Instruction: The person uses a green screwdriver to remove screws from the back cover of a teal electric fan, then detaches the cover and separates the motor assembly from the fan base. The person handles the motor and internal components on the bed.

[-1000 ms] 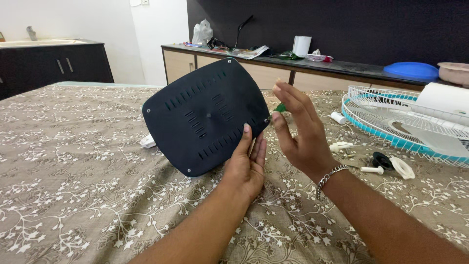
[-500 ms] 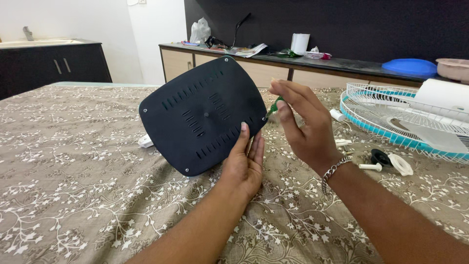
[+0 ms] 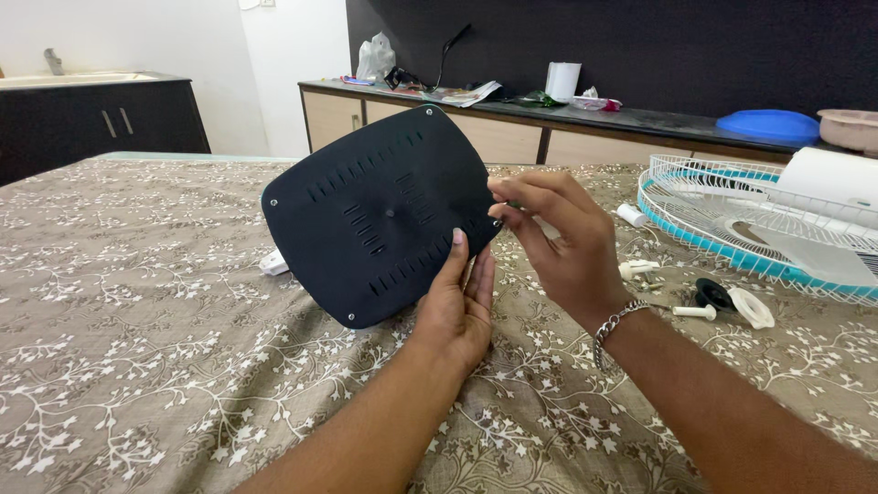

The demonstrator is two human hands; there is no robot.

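Left hand [image 3: 455, 306] props dark slotted base plate [image 3: 380, 215] upright on patterned cloth [image 3: 137, 302], thumb on face, fingers behind lower right edge; grip same as half second back. Right hand [image 3: 558, 242] has moved in: half second ago off plate with green-handled tool showing, now fingers bunched at plate's right edge by corner screw. Tool hidden inside pinch; cannot tell if tip meets screw. Fan grille [image 3: 759, 224], small white parts [image 3: 695, 313] lie unmoved at right.
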